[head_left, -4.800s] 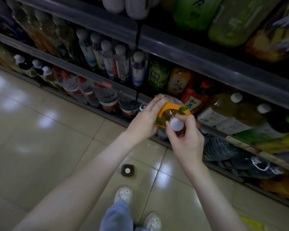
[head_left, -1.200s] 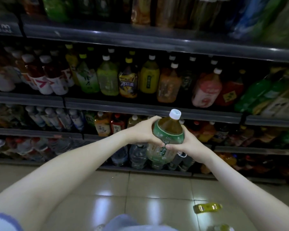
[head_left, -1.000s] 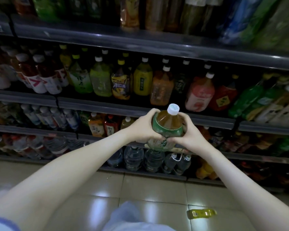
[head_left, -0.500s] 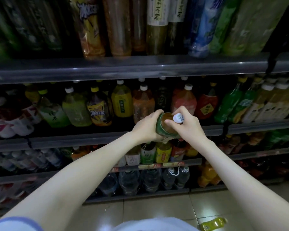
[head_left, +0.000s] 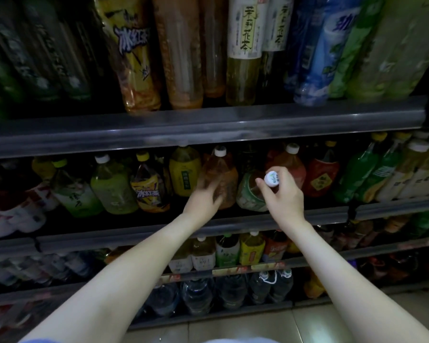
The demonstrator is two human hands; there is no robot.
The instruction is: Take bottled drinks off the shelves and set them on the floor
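A tea bottle with a green label (head_left: 249,194) leans toward me on the middle shelf (head_left: 233,226), between a brown tea bottle (head_left: 218,174) and a red-labelled one (head_left: 321,179). My right hand (head_left: 285,196) pinches its white cap (head_left: 271,179) from the right. My left hand (head_left: 202,200) is blurred and sits to the left of it, in front of the brown bottle's lower part, fingers loose and holding nothing. Whether it touches the brown bottle I cannot tell.
Tall bottles fill the top shelf (head_left: 208,125). Small tea bottles (head_left: 227,251) stand one shelf lower and water bottles (head_left: 233,290) on the lowest one. A strip of tiled floor (head_left: 344,323) shows at the bottom right.
Both hands carried the green-labelled bottle up and forward onto the middle shelf. My left hand has let go of it and slid left; my right hand shifted to the cap.
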